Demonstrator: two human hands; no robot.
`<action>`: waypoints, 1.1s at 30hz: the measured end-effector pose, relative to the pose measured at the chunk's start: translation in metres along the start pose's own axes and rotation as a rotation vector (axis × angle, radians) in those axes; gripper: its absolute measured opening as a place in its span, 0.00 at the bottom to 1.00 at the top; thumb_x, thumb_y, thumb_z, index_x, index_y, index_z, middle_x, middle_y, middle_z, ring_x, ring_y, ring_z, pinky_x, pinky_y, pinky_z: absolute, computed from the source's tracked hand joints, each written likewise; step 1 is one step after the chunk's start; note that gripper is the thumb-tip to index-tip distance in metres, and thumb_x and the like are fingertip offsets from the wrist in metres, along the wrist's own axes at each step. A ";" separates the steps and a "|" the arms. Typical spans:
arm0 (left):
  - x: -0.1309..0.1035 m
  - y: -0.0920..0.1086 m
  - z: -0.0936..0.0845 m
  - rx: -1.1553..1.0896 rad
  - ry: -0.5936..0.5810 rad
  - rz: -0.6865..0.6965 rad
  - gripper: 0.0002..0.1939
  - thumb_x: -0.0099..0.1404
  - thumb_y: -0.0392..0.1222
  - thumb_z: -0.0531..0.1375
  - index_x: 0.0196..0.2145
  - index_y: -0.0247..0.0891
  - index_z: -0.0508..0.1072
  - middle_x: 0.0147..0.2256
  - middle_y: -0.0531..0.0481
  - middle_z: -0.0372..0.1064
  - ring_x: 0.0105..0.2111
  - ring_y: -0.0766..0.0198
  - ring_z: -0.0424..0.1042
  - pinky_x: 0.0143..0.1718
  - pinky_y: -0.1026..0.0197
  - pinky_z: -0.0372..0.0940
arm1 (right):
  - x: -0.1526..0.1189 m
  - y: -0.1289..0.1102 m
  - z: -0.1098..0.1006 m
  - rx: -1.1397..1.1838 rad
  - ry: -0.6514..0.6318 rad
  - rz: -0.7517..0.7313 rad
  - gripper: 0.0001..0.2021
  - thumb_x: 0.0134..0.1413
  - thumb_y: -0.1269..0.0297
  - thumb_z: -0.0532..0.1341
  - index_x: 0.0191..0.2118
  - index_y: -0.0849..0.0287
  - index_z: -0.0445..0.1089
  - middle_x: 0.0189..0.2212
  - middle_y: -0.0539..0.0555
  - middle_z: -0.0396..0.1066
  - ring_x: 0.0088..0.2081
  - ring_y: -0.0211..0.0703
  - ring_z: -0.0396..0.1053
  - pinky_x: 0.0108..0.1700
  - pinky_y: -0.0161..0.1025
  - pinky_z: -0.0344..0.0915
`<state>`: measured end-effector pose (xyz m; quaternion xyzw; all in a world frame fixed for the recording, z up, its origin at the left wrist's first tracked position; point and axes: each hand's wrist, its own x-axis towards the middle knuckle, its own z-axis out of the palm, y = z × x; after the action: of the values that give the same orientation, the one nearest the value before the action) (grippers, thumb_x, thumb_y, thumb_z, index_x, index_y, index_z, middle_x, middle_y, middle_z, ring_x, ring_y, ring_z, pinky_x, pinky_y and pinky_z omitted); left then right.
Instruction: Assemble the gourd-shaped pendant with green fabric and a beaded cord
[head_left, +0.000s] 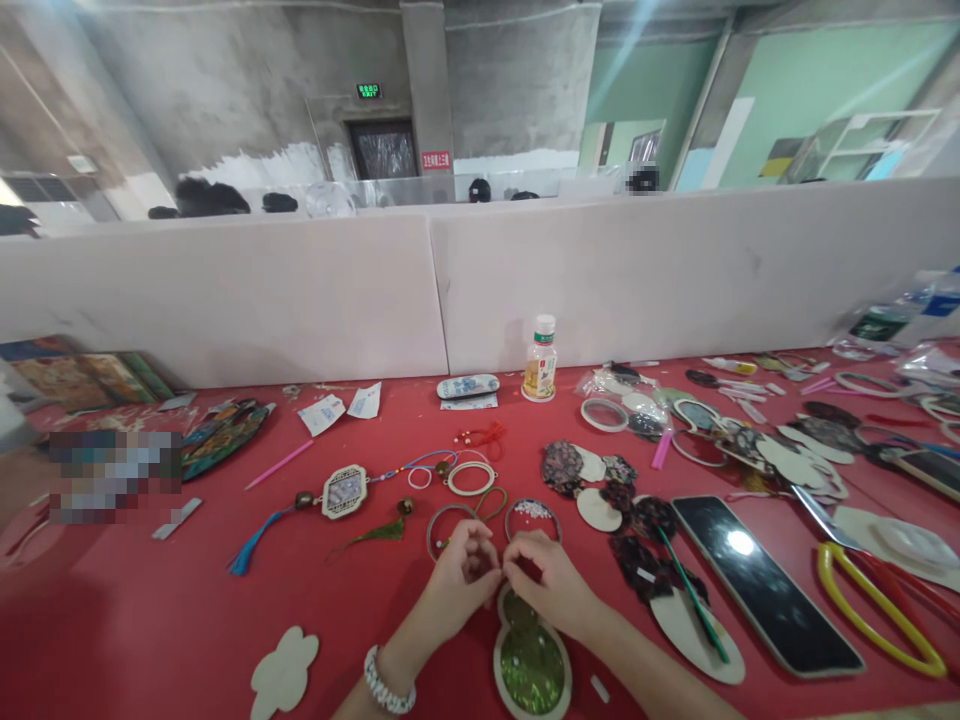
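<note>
On the red table, a gourd-shaped piece (534,668) with a shiny green centre and pale rim lies below my hands. My left hand (469,572) has thumb and index finger pinched just above its top. Meeting it fingertip to fingertip, my right hand (547,578) is also pinched and partly covers the gourd's upper end. Whatever the fingertips hold is too small to make out. Behind my hands are a ring with white beads (534,513) and another thin ring (442,520). A green cord loop (491,503) lies between them.
A phone (769,585), yellow-handled scissors (877,620) and dark floral pieces (634,565) lie at the right. A tasselled pendant (345,491) and a pale cloud-shaped piece (285,672) are at the left. A small bottle (540,365) stands before the white partition (322,300).
</note>
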<state>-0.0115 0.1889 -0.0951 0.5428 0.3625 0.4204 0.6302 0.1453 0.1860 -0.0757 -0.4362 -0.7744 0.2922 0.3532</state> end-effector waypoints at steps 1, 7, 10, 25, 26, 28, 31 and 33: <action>0.000 0.000 0.000 -0.021 0.002 0.014 0.18 0.54 0.40 0.60 0.38 0.41 0.55 0.28 0.57 0.60 0.21 0.74 0.61 0.18 0.71 0.60 | 0.000 0.001 0.000 0.017 0.015 0.012 0.07 0.49 0.73 0.53 0.23 0.59 0.63 0.22 0.49 0.66 0.28 0.38 0.61 0.33 0.35 0.57; 0.000 -0.002 -0.002 0.018 -0.022 0.030 0.23 0.52 0.44 0.62 0.42 0.39 0.56 0.27 0.57 0.60 0.21 0.72 0.61 0.23 0.68 0.59 | 0.000 0.007 0.002 0.051 0.029 0.042 0.07 0.51 0.70 0.53 0.25 0.59 0.65 0.23 0.49 0.66 0.28 0.38 0.62 0.33 0.34 0.58; 0.001 -0.003 -0.003 0.059 0.014 0.048 0.23 0.53 0.43 0.62 0.42 0.39 0.57 0.26 0.57 0.60 0.21 0.72 0.61 0.24 0.68 0.57 | -0.001 0.008 0.002 0.048 0.020 0.042 0.07 0.51 0.70 0.53 0.25 0.59 0.65 0.23 0.49 0.66 0.29 0.38 0.62 0.34 0.34 0.58; 0.000 0.003 -0.001 0.017 -0.032 0.015 0.23 0.54 0.40 0.61 0.44 0.39 0.54 0.24 0.59 0.59 0.17 0.74 0.61 0.19 0.69 0.61 | -0.003 0.002 -0.001 0.034 -0.018 -0.066 0.06 0.53 0.68 0.54 0.27 0.58 0.65 0.24 0.49 0.67 0.28 0.38 0.62 0.35 0.36 0.58; 0.000 0.002 -0.001 0.006 -0.036 0.021 0.23 0.54 0.40 0.61 0.44 0.40 0.54 0.24 0.59 0.59 0.17 0.74 0.61 0.19 0.69 0.61 | -0.003 0.002 -0.001 0.025 -0.019 -0.070 0.06 0.52 0.69 0.54 0.27 0.58 0.65 0.24 0.49 0.67 0.28 0.38 0.62 0.35 0.36 0.57; 0.000 0.002 -0.002 -0.023 -0.049 0.022 0.22 0.54 0.41 0.61 0.43 0.40 0.55 0.24 0.59 0.59 0.17 0.74 0.61 0.19 0.69 0.61 | -0.003 0.002 -0.001 0.009 -0.016 -0.060 0.05 0.50 0.71 0.54 0.26 0.58 0.64 0.23 0.49 0.66 0.28 0.38 0.62 0.35 0.36 0.57; 0.001 0.002 -0.002 -0.050 -0.057 0.018 0.20 0.54 0.42 0.61 0.41 0.39 0.57 0.25 0.59 0.59 0.17 0.75 0.60 0.17 0.69 0.61 | -0.003 0.003 -0.002 0.006 0.002 -0.034 0.05 0.49 0.72 0.55 0.26 0.58 0.64 0.24 0.49 0.66 0.29 0.38 0.62 0.34 0.36 0.57; 0.001 0.001 -0.003 -0.049 -0.041 0.025 0.18 0.54 0.42 0.61 0.39 0.38 0.58 0.25 0.58 0.60 0.17 0.74 0.60 0.16 0.69 0.61 | -0.003 0.003 -0.002 0.013 0.017 -0.030 0.05 0.50 0.71 0.55 0.26 0.59 0.64 0.24 0.50 0.66 0.29 0.38 0.62 0.34 0.36 0.57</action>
<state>-0.0137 0.1911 -0.0944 0.5405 0.3321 0.4258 0.6452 0.1494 0.1851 -0.0780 -0.4249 -0.7757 0.2882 0.3669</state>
